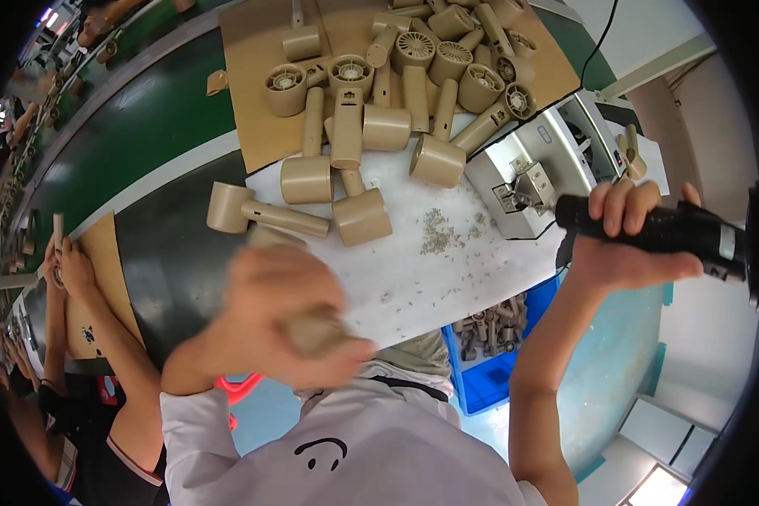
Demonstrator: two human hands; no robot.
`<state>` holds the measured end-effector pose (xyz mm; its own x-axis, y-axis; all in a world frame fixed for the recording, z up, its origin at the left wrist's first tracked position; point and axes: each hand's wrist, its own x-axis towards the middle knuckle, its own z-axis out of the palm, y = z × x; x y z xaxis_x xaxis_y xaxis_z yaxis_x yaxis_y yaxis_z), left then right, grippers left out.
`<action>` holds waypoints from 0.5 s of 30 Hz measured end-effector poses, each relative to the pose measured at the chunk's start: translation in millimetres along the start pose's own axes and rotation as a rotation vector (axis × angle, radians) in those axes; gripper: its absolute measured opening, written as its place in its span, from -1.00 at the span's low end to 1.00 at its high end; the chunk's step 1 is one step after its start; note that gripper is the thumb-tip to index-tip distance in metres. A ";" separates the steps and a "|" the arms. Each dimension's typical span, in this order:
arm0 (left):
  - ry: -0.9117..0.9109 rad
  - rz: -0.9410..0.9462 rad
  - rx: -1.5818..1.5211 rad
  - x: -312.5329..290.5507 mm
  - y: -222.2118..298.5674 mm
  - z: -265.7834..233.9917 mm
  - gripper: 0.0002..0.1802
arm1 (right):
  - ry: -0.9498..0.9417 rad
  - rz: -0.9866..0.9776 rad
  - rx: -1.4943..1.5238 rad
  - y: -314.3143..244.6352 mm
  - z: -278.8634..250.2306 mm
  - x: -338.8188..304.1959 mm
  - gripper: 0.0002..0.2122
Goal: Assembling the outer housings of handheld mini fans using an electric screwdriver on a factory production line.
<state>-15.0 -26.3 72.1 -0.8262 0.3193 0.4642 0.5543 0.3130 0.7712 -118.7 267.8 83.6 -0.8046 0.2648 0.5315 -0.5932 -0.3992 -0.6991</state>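
My right hand [628, 240], raised at the right, has its fingers wrapped round a black electric screwdriver [654, 234] held roughly level. My left hand [287, 308] is closed and smeared by motion in front of my chest. It grips a tan hair-dryer-shaped housing [312, 329], mostly hidden by the fingers. Just beyond that hand, another tan housing [230, 207] lies on its side with its handle pointing right. Further tan housings [363, 215] are heaped across the white work surface [430, 291], some with round grilles showing. Small loose screws [437, 232] lie scattered near the middle.
A grey metal screw feeder [540, 160] stands at the right with a cable. Below the table edge, a blue bin [472, 384] holds small brown parts. Brown cardboard [253, 110] lies under the heap. At the left, a co-worker's hands [72, 266] hold a tan piece beside a green conveyor belt [169, 101].
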 end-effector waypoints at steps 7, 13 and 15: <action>-0.040 -0.167 0.027 6.0 -13.8 46.9 -0.63 | -0.008 -0.022 -0.324 33.2 2.7 1.4 -0.20; 0.061 -0.343 0.071 12.7 -30.4 58.3 -0.59 | -0.174 -0.181 -0.452 42.4 3.9 -1.0 -0.59; 0.018 -0.289 0.208 19.1 -27.8 59.7 -0.56 | -0.168 -0.183 -0.354 45.3 8.2 -3.6 -0.58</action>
<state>-40.1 24.6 33.5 -0.9526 0.1759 0.2483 0.3042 0.5640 0.7677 -142.4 241.6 53.9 -0.6871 0.1446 0.7120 -0.7219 -0.0256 -0.6915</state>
